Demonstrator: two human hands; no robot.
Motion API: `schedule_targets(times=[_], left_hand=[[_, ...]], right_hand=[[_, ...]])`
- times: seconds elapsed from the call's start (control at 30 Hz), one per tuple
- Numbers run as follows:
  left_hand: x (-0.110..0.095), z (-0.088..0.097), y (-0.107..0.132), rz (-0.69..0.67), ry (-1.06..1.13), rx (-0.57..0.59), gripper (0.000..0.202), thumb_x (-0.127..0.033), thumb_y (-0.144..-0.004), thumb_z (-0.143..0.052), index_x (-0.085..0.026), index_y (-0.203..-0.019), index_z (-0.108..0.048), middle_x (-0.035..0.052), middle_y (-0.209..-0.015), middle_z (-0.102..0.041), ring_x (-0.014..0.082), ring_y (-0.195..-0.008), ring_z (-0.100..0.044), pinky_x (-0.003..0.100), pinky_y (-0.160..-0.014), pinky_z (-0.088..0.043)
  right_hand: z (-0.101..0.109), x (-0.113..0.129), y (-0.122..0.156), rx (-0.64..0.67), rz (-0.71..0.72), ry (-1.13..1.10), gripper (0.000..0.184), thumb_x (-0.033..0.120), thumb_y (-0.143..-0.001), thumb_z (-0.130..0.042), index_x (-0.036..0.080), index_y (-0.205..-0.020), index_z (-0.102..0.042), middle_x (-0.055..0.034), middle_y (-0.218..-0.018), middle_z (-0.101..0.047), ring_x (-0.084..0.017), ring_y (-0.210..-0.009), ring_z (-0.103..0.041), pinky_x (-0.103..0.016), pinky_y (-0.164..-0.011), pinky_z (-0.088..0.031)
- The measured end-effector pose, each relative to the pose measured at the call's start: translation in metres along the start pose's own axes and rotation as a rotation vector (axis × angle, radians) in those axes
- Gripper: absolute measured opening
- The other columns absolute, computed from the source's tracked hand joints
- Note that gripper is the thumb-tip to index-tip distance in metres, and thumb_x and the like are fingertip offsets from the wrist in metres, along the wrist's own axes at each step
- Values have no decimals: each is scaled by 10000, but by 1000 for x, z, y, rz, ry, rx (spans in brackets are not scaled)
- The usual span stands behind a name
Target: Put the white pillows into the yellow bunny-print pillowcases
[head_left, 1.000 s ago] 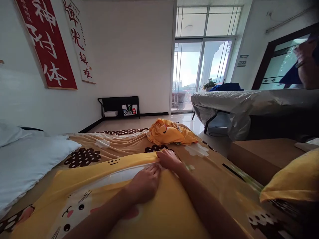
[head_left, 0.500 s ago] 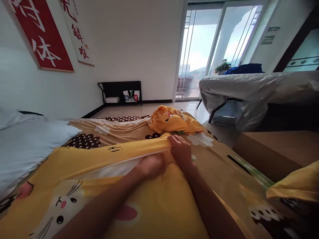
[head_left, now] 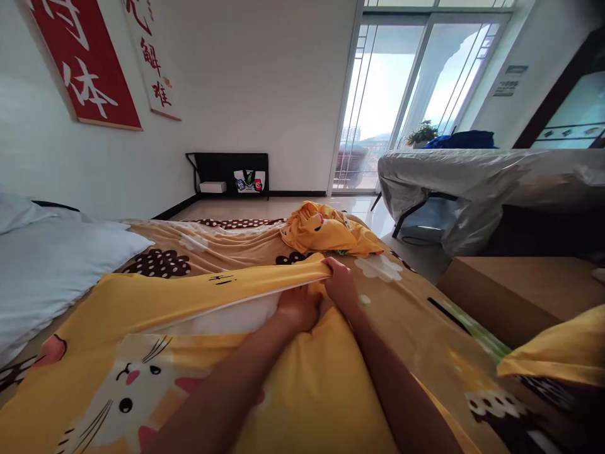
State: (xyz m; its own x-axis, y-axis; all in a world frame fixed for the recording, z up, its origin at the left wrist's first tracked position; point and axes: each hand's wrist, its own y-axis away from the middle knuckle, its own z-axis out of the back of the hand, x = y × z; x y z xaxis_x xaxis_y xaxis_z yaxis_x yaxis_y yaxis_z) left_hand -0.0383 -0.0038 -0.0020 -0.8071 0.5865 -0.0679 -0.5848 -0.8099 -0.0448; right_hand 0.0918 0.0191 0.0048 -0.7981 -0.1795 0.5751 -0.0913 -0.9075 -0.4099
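A yellow pillowcase (head_left: pixel 155 290) with a cartoon cat print lies in front of me, its long opening facing up. Inside the gap shows a white pillow (head_left: pixel 222 315). My right hand (head_left: pixel 341 282) is closed on the far corner of the case's upper edge and holds it raised. Reaching into the right end of the opening, my left hand (head_left: pixel 299 308) sits under that lifted edge. Its fingertips are hidden by the cloth, so what they grip, if anything, does not show.
Beneath everything is a brown patterned bedsheet (head_left: pixel 397 315). A crumpled yellow cloth (head_left: pixel 326 228) lies beyond my hands. White pillows (head_left: pixel 61 258) rest at left. At right are a cardboard box (head_left: pixel 529 284), another yellow fabric item (head_left: pixel 562 350) and a plastic-covered table (head_left: pixel 472 170).
My left hand has pushed slightly further right and under the raised edge. The opening gapes a little wider, with more white pillow showing. My right hand still holds the corner.
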Motion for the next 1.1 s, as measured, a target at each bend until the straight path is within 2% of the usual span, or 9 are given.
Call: schedule_targets(times=[0.13, 0.27, 0.43, 0.53, 0.7, 0.8, 0.9, 1.0, 1.1], left_hand=[[3, 5, 1, -19, -11, 44, 381, -328, -866, -407, -162, -1106, -653, 179, -1183, -613, 341, -1127, -557, 489, -931, -442], [1, 5, 2, -27, -2, -2, 373, -301, -840, -423, -140, -1069, -670, 177, -1184, -619, 331, -1144, -547, 475, -959, -432], [3, -2, 3, 22, 63, -91, 387, -315, -835, -419, -122, -1079, -650, 164, -1159, -642, 319, -1122, -573, 452, -963, -449], [7, -5, 2, 28, 94, -139, 434, -324, -862, -388, -117, -1192, -582, 157, -1248, -600, 306, -1197, -528, 442, -1028, -404], [7, -5, 3, 53, 168, -242, 545, -365, -899, -365, -147, -1399, -361, 136, -1433, -440, 279, -1322, -408, 428, -1101, -329], [5, -2, 3, 61, 182, -225, 532, -360, -886, -394, -122, -1361, -408, 170, -1348, -523, 308, -1243, -493, 455, -1041, -394], [5, 0, 0, 60, 178, -180, 490, -371, -875, -410, -135, -1298, -482, 167, -1291, -573, 319, -1184, -542, 468, -997, -428], [5, 4, -7, 32, 173, -163, 515, -405, -878, -397, -170, -1332, -460, 143, -1338, -543, 311, -1222, -510, 476, -1034, -388], [6, 7, -15, -27, 158, -152, 540, -421, -861, -422, -172, -1339, -461, 132, -1369, -517, 312, -1266, -463, 477, -1079, -333]], right_hand=[[-5, -1, -10, 75, 88, -131, 313, 91, -616, -412, 158, -846, -612, -38, -731, -616, -163, -678, -504, -246, -600, -316], [-3, -1, -17, 132, 157, -185, 237, 121, -623, -432, 157, -777, -608, -13, -693, -597, -143, -660, -498, -231, -588, -338], [6, -4, -18, 323, 302, -295, 497, 85, -585, -477, 149, -1055, -623, -9, -815, -659, -128, -689, -560, -213, -624, -414], [5, -4, -16, 191, 258, -40, 564, 10, -590, -446, 167, -1098, -634, -36, -882, -676, -144, -772, -586, -233, -702, -425], [0, 4, -10, 35, 168, 187, 315, -4, -692, -429, 163, -804, -672, -101, -845, -626, -182, -788, -558, -266, -710, -398], [-2, 6, -8, -55, 203, 156, 286, 9, -690, -437, 180, -766, -652, -114, -961, -599, -196, -883, -536, -260, -722, -377], [-6, 4, -8, -72, 218, 37, 320, 12, -653, -417, 194, -801, -636, -67, -858, -618, -170, -778, -534, -246, -654, -348], [-11, 1, -9, -44, 211, -5, 312, 44, -648, -397, 195, -821, -608, -28, -730, -612, -151, -658, -516, -243, -591, -321], [-16, -2, -11, -19, 228, -32, 259, 87, -637, -401, 190, -804, -570, -30, -758, -623, -157, -690, -532, -237, -606, -345]])
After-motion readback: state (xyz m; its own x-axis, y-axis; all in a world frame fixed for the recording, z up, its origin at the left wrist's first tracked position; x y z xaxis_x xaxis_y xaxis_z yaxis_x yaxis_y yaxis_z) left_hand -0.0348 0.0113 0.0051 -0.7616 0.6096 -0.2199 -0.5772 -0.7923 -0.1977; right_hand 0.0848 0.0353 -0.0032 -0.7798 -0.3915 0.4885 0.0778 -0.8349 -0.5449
